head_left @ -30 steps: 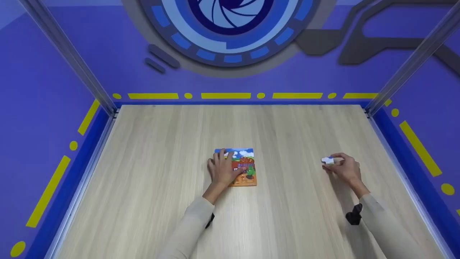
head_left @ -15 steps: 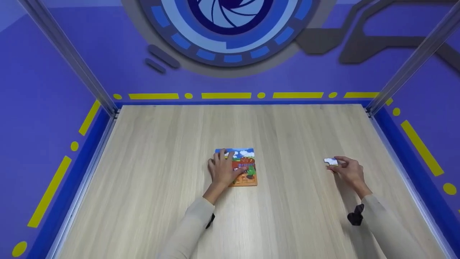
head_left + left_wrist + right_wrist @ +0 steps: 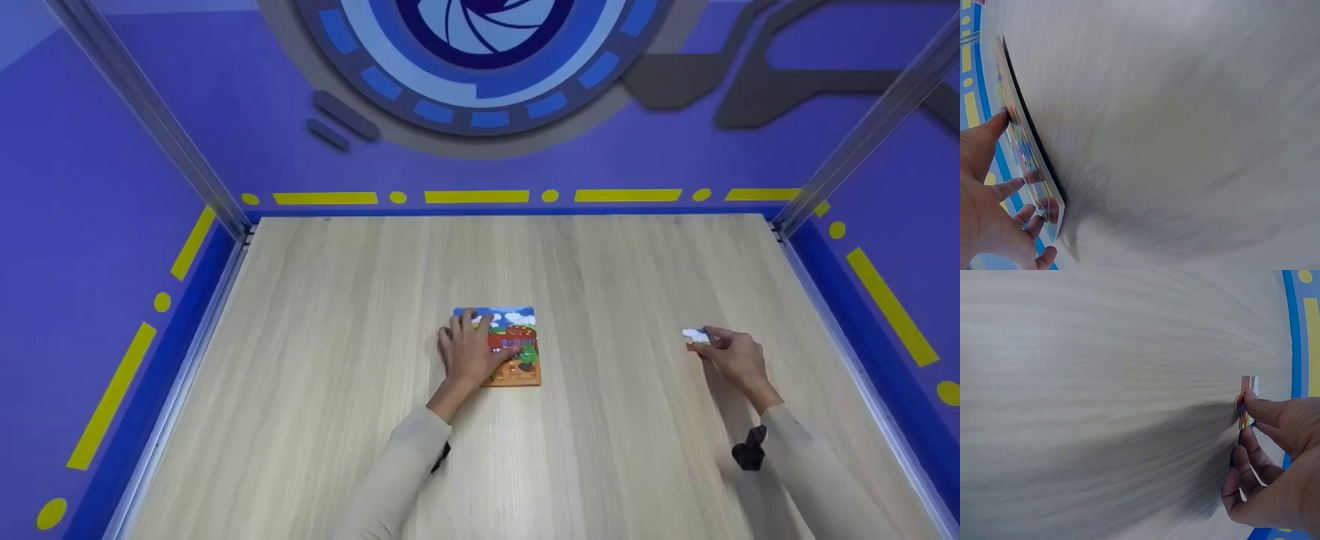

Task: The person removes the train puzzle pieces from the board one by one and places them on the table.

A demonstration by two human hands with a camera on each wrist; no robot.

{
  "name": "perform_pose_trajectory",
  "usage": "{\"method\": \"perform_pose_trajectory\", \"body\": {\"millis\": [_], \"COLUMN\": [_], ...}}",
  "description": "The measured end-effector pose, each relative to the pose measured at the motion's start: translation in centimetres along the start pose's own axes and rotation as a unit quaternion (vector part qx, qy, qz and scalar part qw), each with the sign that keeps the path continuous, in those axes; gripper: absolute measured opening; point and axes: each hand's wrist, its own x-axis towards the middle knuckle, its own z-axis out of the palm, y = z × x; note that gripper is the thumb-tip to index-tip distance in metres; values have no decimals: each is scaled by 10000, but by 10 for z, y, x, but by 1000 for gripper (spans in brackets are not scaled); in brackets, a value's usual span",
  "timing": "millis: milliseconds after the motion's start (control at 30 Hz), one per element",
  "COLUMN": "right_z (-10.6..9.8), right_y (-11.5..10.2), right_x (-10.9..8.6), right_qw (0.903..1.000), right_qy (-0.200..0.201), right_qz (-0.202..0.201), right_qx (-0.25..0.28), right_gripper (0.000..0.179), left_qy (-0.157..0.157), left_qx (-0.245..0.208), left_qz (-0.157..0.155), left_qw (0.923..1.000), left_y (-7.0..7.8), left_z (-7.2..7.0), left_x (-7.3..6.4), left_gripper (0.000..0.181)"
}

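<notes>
A colourful picture puzzle (image 3: 519, 319) lies flat near the middle of the table. On its left part rests my left hand (image 3: 470, 356), fingers and thumb spread and touching the picture, as the left wrist view also shows. Well to the right, my right hand (image 3: 739, 360) pinches a small jigsaw piece (image 3: 694, 335) between thumb and fingers. This piece has white, blue and reddish colours and appears held just above the tabletop. Seen from the right wrist, the puzzle piece (image 3: 1248, 385) stands nearly edge-on, with the other fingers curled below it. My left hand hides part of the puzzle picture.
The wooden table (image 3: 360, 285) has bare surface between the two hands. Blue-purple panels (image 3: 480, 169) with yellow marks enclose its back and sides. Metal posts (image 3: 180, 150) rise at the back corners. A small black device (image 3: 750, 448) sits by the right sleeve.
My right hand has shifted slightly to the right, and the piece has turned a little in its fingers. My left hand stays on the puzzle. The head view has shifted slightly.
</notes>
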Motion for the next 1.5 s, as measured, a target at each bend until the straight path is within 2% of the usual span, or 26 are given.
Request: {"method": "perform_pose_trajectory", "body": {"millis": [233, 467, 600, 667, 833, 967, 1100, 1200, 1267, 1500], "right_z": [-4, -8, -9, -9, -2, 8, 26, 44, 56, 95], "right_y": [1, 0, -7, -12, -32, -52, -70, -80, -87, -120], "right_x": [0, 1, 3, 4, 4, 4, 5, 5, 5, 9], "right_qw": [9998, 9995, 9990, 9987, 9977, 9944, 9899, 9857, 9841, 9781], "right_qy": [-177, -127, -247, -279, -195, -182, -449, -755, -887, -1038], "right_qz": [90, 175, 67, -25, -548, -992, -1216, -1293, -1268, -1252], "right_qx": [95, 213, 371, 435, 348, 310, 573, 770, 877, 1299], "right_gripper": [52, 49, 47, 47, 42, 37, 34, 31, 29, 27], "left_qy": [-62, -11, -25, -138, -115, 31, 129, 161, 66, 24], "left_qx": [-175, -305, -313, -330, -287, -353, -386, -331, -372, -452], "left_qz": [45, 85, 103, 55, -51, -80, -75, -99, -125, -40], "left_qw": [9998, 9995, 9995, 9993, 9995, 9993, 9991, 9993, 9992, 9990], "left_y": [1, -1, -1, -1, -4, -9, -17, -23, -25, -27], "left_z": [-3, -2, -3, -4, -6, -9, -15, -18, -19, -14], "left_x": [1, 0, 0, 1, 3, 4, 3, 1, 0, 1], "left_gripper": [79, 81, 80, 78, 77, 74, 70, 71, 72, 73]}}
